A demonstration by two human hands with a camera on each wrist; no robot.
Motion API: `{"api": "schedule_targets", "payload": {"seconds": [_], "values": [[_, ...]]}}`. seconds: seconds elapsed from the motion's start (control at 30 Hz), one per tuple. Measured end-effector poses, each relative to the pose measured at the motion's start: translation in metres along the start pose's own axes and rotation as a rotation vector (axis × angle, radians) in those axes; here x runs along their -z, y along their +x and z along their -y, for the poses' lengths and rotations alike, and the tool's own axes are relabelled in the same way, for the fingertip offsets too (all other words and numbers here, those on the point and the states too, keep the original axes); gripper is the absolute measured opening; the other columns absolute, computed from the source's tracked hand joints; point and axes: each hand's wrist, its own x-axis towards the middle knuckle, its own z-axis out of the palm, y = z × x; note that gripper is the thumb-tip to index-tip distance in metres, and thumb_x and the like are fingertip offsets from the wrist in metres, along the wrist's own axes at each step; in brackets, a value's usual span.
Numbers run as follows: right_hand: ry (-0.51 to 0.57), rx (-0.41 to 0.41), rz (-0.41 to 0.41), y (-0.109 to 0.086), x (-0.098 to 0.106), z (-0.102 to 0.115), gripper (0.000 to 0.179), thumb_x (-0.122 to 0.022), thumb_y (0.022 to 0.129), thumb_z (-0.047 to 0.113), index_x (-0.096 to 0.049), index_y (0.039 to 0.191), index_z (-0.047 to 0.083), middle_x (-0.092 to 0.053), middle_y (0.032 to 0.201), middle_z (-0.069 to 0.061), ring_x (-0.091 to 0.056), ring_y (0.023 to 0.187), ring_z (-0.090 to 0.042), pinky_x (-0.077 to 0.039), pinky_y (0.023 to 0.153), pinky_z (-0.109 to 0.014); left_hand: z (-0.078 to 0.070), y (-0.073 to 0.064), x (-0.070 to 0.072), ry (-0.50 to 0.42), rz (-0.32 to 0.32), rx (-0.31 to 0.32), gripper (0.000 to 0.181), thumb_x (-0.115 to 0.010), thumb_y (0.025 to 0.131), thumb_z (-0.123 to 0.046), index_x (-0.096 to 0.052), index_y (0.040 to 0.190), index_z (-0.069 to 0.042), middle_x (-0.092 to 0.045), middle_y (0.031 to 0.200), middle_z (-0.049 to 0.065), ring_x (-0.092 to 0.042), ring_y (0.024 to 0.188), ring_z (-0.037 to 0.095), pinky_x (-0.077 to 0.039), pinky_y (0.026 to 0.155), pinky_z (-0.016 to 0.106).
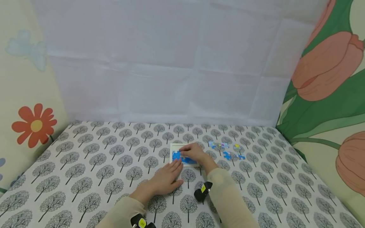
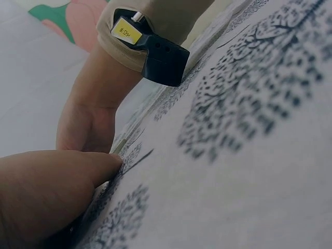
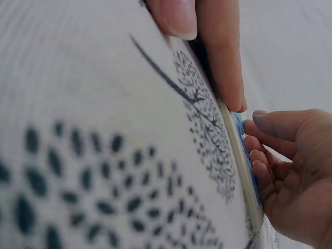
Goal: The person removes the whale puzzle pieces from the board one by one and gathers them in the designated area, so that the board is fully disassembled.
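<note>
Head view: white tray (image 1: 175,146) mid-table on the tree-print cloth (image 1: 119,180), blue puzzle pieces (image 1: 176,155) inside along the near part. Left hand (image 1: 166,179) released, fingers straight, tips on the tray's near edge. Right hand (image 1: 195,152) bent over the tray from the right, fingertips down at the blue pieces; can't tell if it's grasping one. Loose pieces (image 1: 226,155) lie right of the tray, only seen from the head. Right wrist view adds what the head view hides: right hand's palm side, fingers curled, tips at the tray's blue inside, plus the tray's thin side and left thumb (image 3: 179,18) by the cloth. Left wrist view misses tray and pieces; shows left thumb, cloth and right sleeve with black box (image 2: 165,61), yellow label (image 2: 126,31)
</note>
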Motion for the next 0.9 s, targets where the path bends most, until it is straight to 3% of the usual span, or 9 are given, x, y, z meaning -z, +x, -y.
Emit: {"api": "schedule_targets", "payload": {"seconds": [0.23,0.53,0.9], "values": [[0.063,-0.018,-0.016,0.0,-0.002,0.0,0.023,-0.058,0.083,0.013,-0.062,0.104,0.004,-0.058,0.099,-0.006,-0.053,0.088,-0.017,-0.044,0.074,-0.029,0.0,-0.004,0.0,-0.058,-0.052,-0.048,0.062,-0.035,0.092,-0.036,-0.025,0.13,0.011,-0.018,0.136,0.025,-0.01,0.126,0.033,-0.013,0.099,0.047],[0.071,-0.004,-0.079,0.002,-0.007,0.001,0.019,-0.06,0.08,0.006,-0.062,0.099,0.002,-0.058,0.086,-0.004,-0.053,0.079,-0.016,-0.045,0.065,-0.026,-0.001,-0.002,0.001,-0.014,0.012,0.011,0.058,-0.041,0.09,-0.029,-0.027,0.13,0.01,-0.018,0.137,0.023,-0.012,0.126,0.033,-0.015,0.099,0.047],[0.049,-0.031,-0.103,0.003,-0.01,0.004,0.02,-0.063,0.075,0.0,-0.061,0.095,0.001,-0.057,0.081,-0.003,-0.054,0.075,-0.015,-0.046,0.064,-0.025,0.0,0.0,0.0,-0.016,0.023,0.01,0.058,-0.042,0.09,-0.029,-0.027,0.131,0.009,-0.018,0.137,0.022,-0.012,0.126,0.032,-0.015,0.099,0.046]]}}
